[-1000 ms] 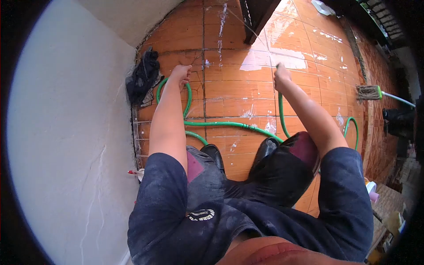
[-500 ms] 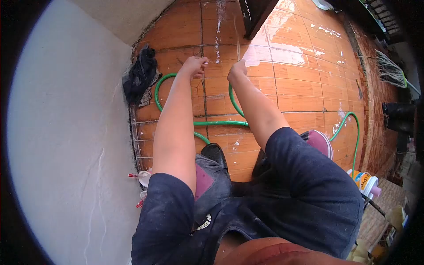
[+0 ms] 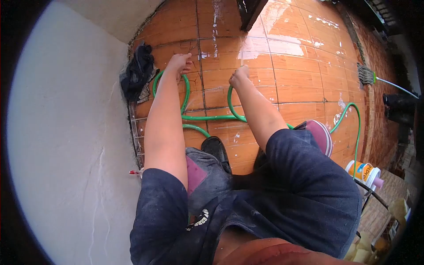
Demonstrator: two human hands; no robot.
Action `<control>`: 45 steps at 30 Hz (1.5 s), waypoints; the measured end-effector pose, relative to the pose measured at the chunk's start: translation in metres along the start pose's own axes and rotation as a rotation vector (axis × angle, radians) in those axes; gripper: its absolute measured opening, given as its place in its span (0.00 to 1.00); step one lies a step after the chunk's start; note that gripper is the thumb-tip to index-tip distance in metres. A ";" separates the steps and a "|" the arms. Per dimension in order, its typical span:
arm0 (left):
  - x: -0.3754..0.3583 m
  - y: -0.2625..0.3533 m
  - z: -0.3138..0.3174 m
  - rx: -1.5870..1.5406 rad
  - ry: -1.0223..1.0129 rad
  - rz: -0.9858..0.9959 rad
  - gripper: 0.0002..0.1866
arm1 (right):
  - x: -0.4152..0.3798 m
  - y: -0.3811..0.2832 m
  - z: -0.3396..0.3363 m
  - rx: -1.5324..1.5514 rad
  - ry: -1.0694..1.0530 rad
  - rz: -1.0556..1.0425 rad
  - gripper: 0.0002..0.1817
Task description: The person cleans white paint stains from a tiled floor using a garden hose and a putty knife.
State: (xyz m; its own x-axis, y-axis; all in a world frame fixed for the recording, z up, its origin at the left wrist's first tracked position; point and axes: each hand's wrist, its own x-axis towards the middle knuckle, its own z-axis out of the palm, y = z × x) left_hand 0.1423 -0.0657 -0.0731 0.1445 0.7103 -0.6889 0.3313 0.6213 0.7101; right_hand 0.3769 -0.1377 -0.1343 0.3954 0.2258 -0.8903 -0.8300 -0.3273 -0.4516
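Note:
My right hand (image 3: 240, 77) is closed around the end of a green hose (image 3: 230, 97). Past the fist, a thin stream of water falls towards the wet tiled floor (image 3: 300, 90). Over the tiles to the left hovers my left hand (image 3: 180, 64), fingers loosely apart and nothing in them. Beneath and beside it the hose loops across the floor. Against the wall, just left of that hand, lies a crumpled dark cloth (image 3: 138, 73).
A pale wall (image 3: 66, 132) runs along the left. A dark wooden post (image 3: 251, 15) stands ahead. On the right are a mop (image 3: 365, 76) and a white-and-orange bucket (image 3: 363, 172). My dark shoe (image 3: 215, 150) is on the tiles near the hose.
My left hand has moved left, away from my right hand, which has dropped slightly with the hose. The mop head at the right has shifted left, onto the tile edge.

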 end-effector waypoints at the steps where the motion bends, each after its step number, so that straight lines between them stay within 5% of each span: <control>1: 0.002 -0.002 -0.001 -0.007 -0.002 0.000 0.19 | -0.001 -0.004 -0.004 0.063 0.048 -0.020 0.16; 9: 0.000 -0.003 -0.009 0.028 0.002 -0.024 0.19 | 0.024 -0.080 -0.041 0.226 0.233 -0.069 0.17; 13: -0.002 -0.003 -0.008 -0.009 0.016 -0.062 0.19 | 0.029 -0.137 -0.066 0.032 -0.026 0.060 0.21; 16: 0.009 -0.008 -0.009 -0.006 0.006 -0.049 0.18 | 0.051 -0.218 -0.081 -0.129 -0.006 0.100 0.23; 17: 0.005 -0.004 -0.008 0.008 0.006 -0.059 0.19 | 0.059 -0.247 -0.101 -0.197 -0.265 0.010 0.19; 19: 0.014 -0.011 -0.007 0.019 -0.012 -0.062 0.19 | 0.029 -0.275 -0.127 -0.129 -0.186 -0.126 0.15; 20: 0.018 -0.011 -0.010 0.032 -0.014 -0.051 0.20 | 0.011 -0.267 -0.138 -0.130 -0.183 -0.122 0.15; 22: 0.021 -0.015 -0.014 0.072 -0.003 -0.056 0.21 | -0.011 -0.251 -0.143 -0.163 0.273 -0.083 0.14; 26: 0.025 -0.027 -0.022 0.111 -0.009 -0.117 0.23 | 0.048 -0.194 -0.144 -0.050 0.030 0.166 0.21; 33: 0.032 -0.010 0.015 0.088 -0.096 -0.060 0.22 | 0.038 -0.067 -0.091 -0.197 -0.126 0.260 0.22; 36: 0.026 -0.003 0.023 0.141 -0.124 -0.026 0.21 | 0.036 -0.026 -0.084 -0.184 -0.056 0.158 0.22; 38: 0.031 -0.011 0.021 0.118 -0.089 -0.055 0.20 | 0.042 0.012 -0.082 -0.114 0.331 -0.145 0.22; 40: 0.035 -0.014 0.019 0.091 -0.052 -0.073 0.20 | 0.037 0.050 -0.101 -0.164 0.270 -0.141 0.23; 42: 0.036 -0.013 0.019 0.083 -0.041 -0.081 0.20 | 0.020 0.079 -0.109 -0.471 0.532 -0.196 0.31; 45: 0.035 -0.011 0.021 0.094 -0.067 -0.086 0.20 | 0.010 0.081 -0.131 -0.270 0.490 -0.036 0.39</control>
State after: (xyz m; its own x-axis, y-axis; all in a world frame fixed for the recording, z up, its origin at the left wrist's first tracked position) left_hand 0.1634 -0.0546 -0.1076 0.1727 0.6301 -0.7571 0.4309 0.6428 0.6333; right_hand 0.3655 -0.2824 -0.1869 0.6118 -0.1907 -0.7677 -0.7079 -0.5651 -0.4237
